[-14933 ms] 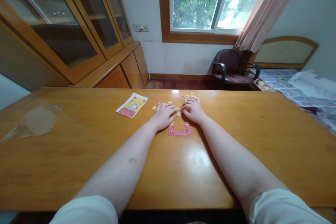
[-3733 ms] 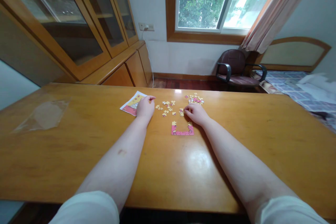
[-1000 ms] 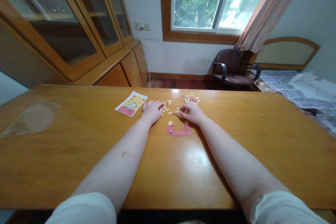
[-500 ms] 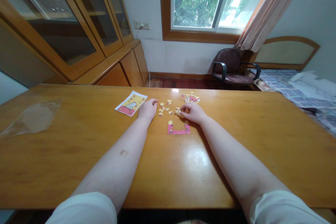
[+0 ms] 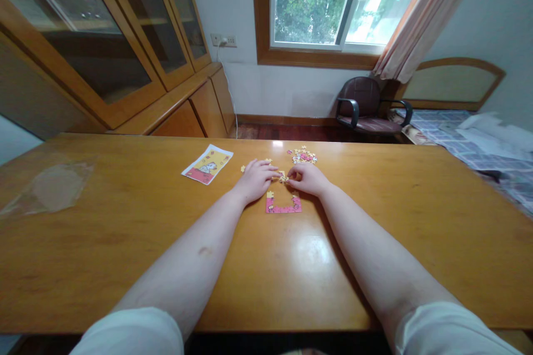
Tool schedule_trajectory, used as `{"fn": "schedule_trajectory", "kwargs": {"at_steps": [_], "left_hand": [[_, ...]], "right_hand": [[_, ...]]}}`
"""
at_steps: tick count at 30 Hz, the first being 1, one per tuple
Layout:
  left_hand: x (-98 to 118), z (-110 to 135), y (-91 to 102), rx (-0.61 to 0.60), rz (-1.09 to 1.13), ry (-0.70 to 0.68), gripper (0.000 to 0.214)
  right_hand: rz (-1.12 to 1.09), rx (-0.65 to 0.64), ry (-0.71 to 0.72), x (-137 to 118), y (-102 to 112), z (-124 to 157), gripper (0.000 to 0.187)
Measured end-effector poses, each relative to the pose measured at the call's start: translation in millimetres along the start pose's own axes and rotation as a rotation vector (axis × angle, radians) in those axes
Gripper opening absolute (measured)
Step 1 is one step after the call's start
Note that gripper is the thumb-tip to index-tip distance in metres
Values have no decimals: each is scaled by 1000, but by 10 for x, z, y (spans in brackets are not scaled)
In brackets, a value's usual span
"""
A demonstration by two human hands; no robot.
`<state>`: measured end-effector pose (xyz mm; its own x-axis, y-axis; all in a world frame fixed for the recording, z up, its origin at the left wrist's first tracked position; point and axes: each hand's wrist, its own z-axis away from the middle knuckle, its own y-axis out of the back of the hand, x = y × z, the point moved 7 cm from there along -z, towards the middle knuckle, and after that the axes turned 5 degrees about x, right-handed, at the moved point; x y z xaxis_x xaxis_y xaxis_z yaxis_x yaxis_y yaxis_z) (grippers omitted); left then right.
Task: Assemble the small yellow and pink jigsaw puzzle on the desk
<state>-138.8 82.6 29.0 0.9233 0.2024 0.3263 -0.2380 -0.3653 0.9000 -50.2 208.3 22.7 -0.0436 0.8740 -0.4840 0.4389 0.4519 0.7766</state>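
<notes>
My right hand (image 5: 308, 178) pinches a small yellowish puzzle piece cluster (image 5: 283, 177) between thumb and fingers, just above the tabletop. From the left, my left hand (image 5: 257, 178) reaches over other loose pieces, and its fingertips meet the same cluster, closed on its edge. Part of a loose yellow puzzle piece (image 5: 242, 169) shows beside the left wrist; the pieces under that palm are hidden. Closer to me lies a U-shaped joined puzzle border (image 5: 283, 209), pink along the bottom with yellow at its upper ends.
A pile of loose puzzle pieces (image 5: 305, 156) lies beyond my right hand. The picture card (image 5: 208, 165) rests left of my left hand. A clear plastic bag (image 5: 56, 186) lies at the table's left. Past the wooden table (image 5: 358, 266) stands an office chair (image 5: 361, 105).
My left hand has moved right, over the loose pieces, until its fingers reach the cluster at my right hand. My right hand has stayed almost still.
</notes>
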Motion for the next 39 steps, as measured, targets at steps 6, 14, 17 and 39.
{"fn": "schedule_trajectory", "kwargs": {"at_steps": [6,14,17,39], "left_hand": [[43,11,-100,-71,-8,-36,36],[15,18,-184,-109,-34,-14,36],[19,20,-192,-112,-46,-9,36],[12,13,-175,-64,-41,-36,39]], "right_hand": [[16,-43,56,-60,-33,6,8],[56,-86,132,-108,-59,16,8],[68,-93,134,-105,-62,15,9],[17,-81,146,-87,-80,22,10]]}}
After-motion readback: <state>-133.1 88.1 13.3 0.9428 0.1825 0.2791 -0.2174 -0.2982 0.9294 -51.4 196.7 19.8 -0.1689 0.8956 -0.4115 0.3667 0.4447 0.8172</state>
